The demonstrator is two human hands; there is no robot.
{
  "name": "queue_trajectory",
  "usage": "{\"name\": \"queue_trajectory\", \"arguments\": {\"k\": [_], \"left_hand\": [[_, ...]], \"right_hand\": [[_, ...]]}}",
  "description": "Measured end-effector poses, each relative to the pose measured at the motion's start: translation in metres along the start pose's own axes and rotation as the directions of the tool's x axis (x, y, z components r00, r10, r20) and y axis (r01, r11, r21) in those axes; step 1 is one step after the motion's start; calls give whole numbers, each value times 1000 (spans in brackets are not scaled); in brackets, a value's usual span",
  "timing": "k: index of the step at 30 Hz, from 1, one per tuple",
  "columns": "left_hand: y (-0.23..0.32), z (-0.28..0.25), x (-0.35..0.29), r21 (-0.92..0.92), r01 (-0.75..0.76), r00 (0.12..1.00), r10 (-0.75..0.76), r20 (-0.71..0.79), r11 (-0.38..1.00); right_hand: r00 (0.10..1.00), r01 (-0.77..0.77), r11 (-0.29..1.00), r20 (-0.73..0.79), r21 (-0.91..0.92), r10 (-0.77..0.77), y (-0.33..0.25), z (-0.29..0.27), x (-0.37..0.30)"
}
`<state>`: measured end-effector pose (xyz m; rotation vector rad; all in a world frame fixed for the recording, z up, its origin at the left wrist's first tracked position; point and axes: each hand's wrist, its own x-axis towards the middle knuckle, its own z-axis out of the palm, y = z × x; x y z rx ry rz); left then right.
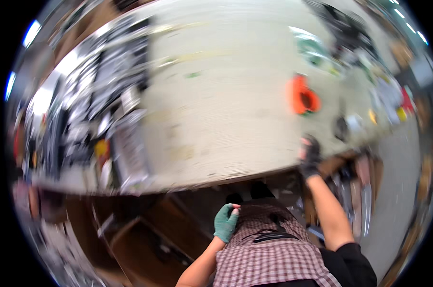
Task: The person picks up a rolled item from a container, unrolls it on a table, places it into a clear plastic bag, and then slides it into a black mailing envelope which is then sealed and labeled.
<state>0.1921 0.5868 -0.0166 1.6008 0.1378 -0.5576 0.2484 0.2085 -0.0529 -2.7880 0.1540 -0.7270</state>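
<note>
My left hand [226, 223], in a green glove with bare fingertips, is held low in front of my checked apron [269, 260], below the table's edge. Its fingers are curled in toward the thumb, and nothing shows between them. My right hand [310, 153] wears a dark glove with bare fingertips and reaches over the front edge of the pale table [216, 119]. Motion smears its fingers, so their grip is unclear. Beyond it on the tabletop lies a bright orange thing with a dark round opening [303, 98], too blurred to name.
Dark pieces wrapped in clear plastic [113, 62] fill the table's left side, with a clear plastic packet [130, 148] nearer me. Black plastic [345, 28] and a clear-and-green roll [314, 50] lie far right. Cardboard boxes [144, 244] stand under the table.
</note>
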Motion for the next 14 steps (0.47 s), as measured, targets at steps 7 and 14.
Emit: {"name": "queue_trajectory", "arguments": {"k": [7, 14], "left_hand": [[89, 150, 10, 131, -4, 934, -43, 356, 991], [70, 348, 33, 227, -503, 784, 329, 526, 834]], "right_hand": [[972, -9, 972, -225, 236, 63, 8, 3, 2], [929, 41, -456, 134, 889, 345, 41, 7, -93]]}}
